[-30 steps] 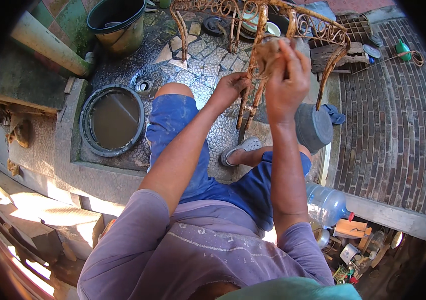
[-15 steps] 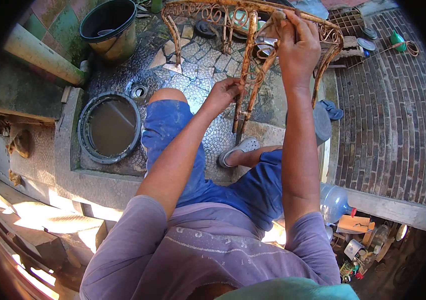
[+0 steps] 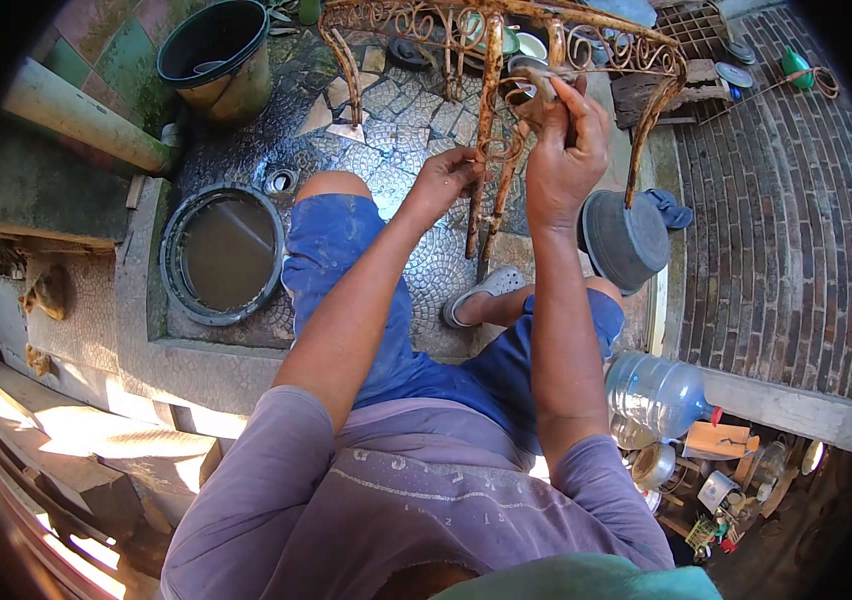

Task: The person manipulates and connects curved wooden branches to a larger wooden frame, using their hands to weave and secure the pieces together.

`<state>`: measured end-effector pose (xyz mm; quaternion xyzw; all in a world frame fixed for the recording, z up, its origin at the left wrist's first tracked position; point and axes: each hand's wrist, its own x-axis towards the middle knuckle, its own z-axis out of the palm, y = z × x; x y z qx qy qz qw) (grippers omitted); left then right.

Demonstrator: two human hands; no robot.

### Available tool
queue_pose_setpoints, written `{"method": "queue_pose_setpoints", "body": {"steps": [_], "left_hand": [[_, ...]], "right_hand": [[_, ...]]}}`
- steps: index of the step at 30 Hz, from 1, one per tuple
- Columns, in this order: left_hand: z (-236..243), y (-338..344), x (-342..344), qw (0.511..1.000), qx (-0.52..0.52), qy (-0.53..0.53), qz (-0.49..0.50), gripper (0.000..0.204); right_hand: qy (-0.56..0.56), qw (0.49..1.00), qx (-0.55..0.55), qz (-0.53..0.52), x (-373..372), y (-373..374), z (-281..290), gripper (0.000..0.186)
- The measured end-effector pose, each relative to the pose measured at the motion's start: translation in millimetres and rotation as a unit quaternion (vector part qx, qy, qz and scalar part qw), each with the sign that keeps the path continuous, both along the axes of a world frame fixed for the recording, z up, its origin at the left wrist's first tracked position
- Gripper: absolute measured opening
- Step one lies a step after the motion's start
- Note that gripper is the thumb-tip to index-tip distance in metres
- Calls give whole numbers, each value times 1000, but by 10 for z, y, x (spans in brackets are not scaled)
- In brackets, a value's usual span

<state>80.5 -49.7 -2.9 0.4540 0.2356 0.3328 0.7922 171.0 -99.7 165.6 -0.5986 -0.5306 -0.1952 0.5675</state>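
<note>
Right hand (image 3: 564,160) has climbed the rusty metal frame (image 3: 491,120) toward its top rail.

Both arms raised — left hand (image 3: 446,178) and right hand (image 3: 566,150) gripping.

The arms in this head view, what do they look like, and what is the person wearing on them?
Both arms are bare from the upper arm down: no gloves, watch or bands show on the left hand or the right hand. Short lilac sleeves of a T-shirt cover only the tops of the arms; the shirt has a faint pale print across it. Blue shorts are worn below.
</note>
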Motion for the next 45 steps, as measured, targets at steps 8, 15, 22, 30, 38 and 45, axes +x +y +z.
{"method": "queue_pose_setpoints", "body": {"steps": [8,15,22,30,38,45], "left_hand": [[-59,-42,8,999,26,26,-7,28],[-8,97,-33,999,26,-6,19,32],[47,185,-58,999,43,11,14,30],[153,106,-193,996,-31,-64,-47,32],[290,-36,-234,998,63,-16,-4,33],[206,-55,-139,993,103,49,36,26]], "right_hand": [[216,976,-1,6,-71,-170,-298,16],[62,989,-136,3,-118,-370,-658,18],[96,978,-181,21,-224,-650,-889,19],[145,971,-193,-5,-135,-501,-1017,18],[122,967,-223,-9,-125,-516,-1073,20],[223,946,-233,35,55,-728,-1015,21]]}}
